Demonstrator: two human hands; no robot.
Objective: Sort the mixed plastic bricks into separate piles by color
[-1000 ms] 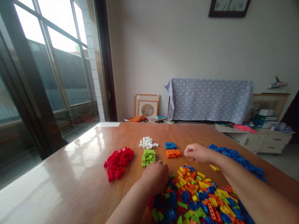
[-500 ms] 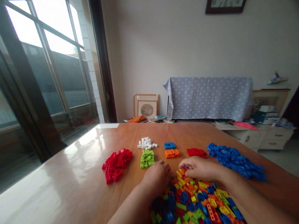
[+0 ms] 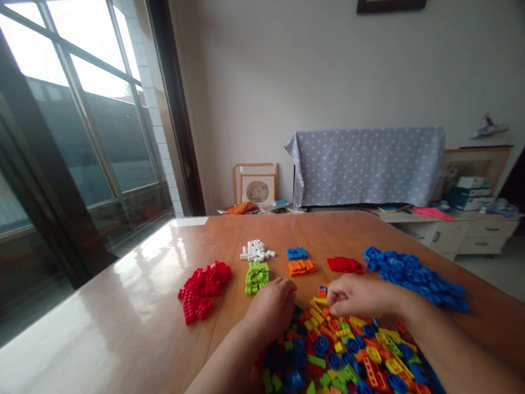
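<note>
Pile of mixed blks (image 3: 373,372) is spread on worktop (image 3: 132,337), its far edge partly covered by R hand (image 3: 362,297), far-L edge by L hand (image 3: 272,306). Fingers are curled in both; whether anything's pinched in either grip can't be told.

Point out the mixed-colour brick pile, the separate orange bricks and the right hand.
Mixed-colour brick pile (image 3: 348,359): head view, near its middle.
Separate orange bricks (image 3: 302,267): head view, middle of the group.
Right hand (image 3: 362,295): head view, back of the hand.
</note>
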